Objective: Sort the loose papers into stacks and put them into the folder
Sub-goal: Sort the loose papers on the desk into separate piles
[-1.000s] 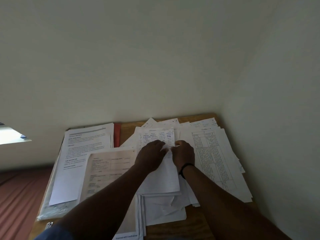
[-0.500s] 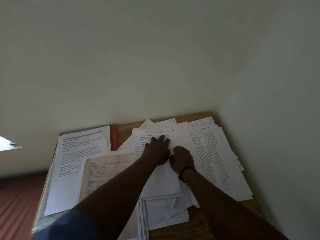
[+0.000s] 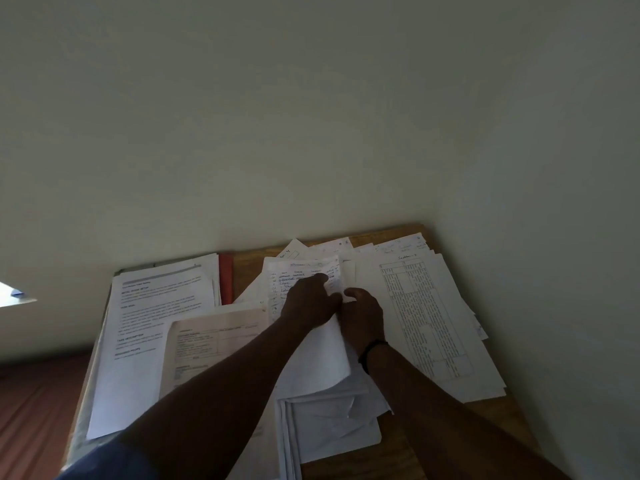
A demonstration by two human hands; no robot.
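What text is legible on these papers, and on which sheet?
"TASK DESCRIPTION", a bold heading low on the left printed sheet, just readable.
"Section", handwritten above the table sheet; the number after it is unclear.
Handwritten list under the left hand and right hand: too small to read.
Beige form: blurred, unreadable.

1 head view, forward-down over the desk, close.

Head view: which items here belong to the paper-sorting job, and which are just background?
Job:
left hand and right hand, both on the handwritten sheet
table-printed sheet
typed page
form page
red folder edge

Background:
wooden table
wall
black wristband
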